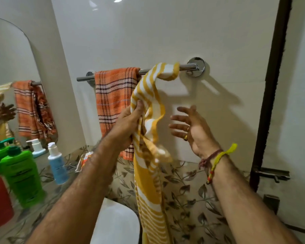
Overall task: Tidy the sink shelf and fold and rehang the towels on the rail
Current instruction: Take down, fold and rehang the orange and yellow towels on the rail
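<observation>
Two towels hang on the chrome rail (187,67): an orange checked towel (113,95) draped flat at its left part, and a yellow striped towel (148,138) looped over its right part, bunched and trailing downward; the left hand (128,124) grips the yellow towel's gathered middle; the right hand (192,129) (ring on one finger, threads at the wrist) is spread with nothing in it, just beside the cloth; green bottles (19,175) and a blue pump bottle (57,166) stand on the sink shelf (48,191) at left.

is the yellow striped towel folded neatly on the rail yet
No. The yellow striped towel hangs bunched and twisted from the rail, gripped by the left hand.
</observation>
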